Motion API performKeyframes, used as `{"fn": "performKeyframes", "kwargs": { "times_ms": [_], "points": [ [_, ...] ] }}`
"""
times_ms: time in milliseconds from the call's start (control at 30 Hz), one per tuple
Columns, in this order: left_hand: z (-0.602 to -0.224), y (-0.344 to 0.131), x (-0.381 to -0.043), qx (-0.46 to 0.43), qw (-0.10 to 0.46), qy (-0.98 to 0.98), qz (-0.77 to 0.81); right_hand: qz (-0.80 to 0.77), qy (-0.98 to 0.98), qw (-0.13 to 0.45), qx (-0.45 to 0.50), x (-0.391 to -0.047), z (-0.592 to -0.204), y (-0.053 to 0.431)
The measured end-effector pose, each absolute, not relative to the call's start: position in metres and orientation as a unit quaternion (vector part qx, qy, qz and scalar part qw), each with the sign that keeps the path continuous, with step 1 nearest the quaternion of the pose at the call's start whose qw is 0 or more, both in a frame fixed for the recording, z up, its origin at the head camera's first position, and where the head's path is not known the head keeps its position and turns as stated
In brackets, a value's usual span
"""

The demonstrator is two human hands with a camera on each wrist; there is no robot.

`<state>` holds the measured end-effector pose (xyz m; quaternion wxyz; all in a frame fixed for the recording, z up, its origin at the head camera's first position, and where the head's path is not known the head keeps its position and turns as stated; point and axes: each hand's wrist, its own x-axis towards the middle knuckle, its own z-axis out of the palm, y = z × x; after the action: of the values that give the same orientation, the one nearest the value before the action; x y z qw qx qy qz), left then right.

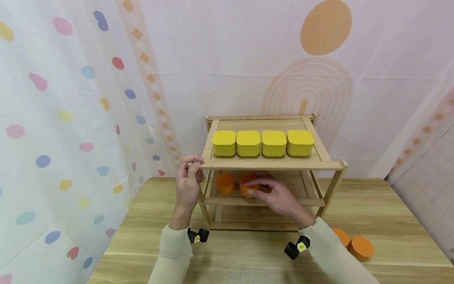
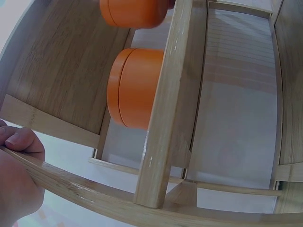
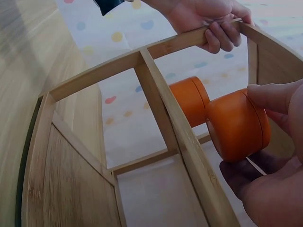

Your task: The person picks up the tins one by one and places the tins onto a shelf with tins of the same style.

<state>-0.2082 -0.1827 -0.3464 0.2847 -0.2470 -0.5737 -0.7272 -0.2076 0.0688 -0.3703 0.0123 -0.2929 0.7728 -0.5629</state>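
Note:
My left hand grips the front left corner of the wooden rack, its fingers curled over the top rail and post. Reaching in at the middle shelf, my right hand holds an orange round lidded container between thumb and fingers. A second container of the same kind, the left orange container, stands on that shelf just to its left. In the left wrist view both appear behind the front bar, with the held one partly cut off by the frame's top edge.
Several yellow lidded boxes stand in a row on the rack's top. Two more orange containers are on the wooden table by my right forearm, one partly behind the sleeve. A patterned curtain hangs behind and at the left.

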Motion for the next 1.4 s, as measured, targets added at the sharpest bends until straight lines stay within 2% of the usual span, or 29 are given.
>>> {"fn": "performKeyframes", "kwargs": {
  "times_ms": [333, 700, 1400],
  "points": [
    [-0.348, -0.183, -0.209, -0.252, 0.285, -0.576, -0.724, -0.548, 0.791, 0.045, -0.267, -0.217, -0.373, 0.065],
    [-0.350, -0.184, -0.207, -0.240, 0.295, -0.580, -0.720, -0.523, 0.801, 0.019, -0.291, -0.222, -0.381, 0.061],
    [-0.347, -0.182, -0.212, -0.246, 0.299, -0.584, -0.713, -0.510, 0.809, 0.046, -0.289, -0.229, -0.378, 0.064]
  ]
}}
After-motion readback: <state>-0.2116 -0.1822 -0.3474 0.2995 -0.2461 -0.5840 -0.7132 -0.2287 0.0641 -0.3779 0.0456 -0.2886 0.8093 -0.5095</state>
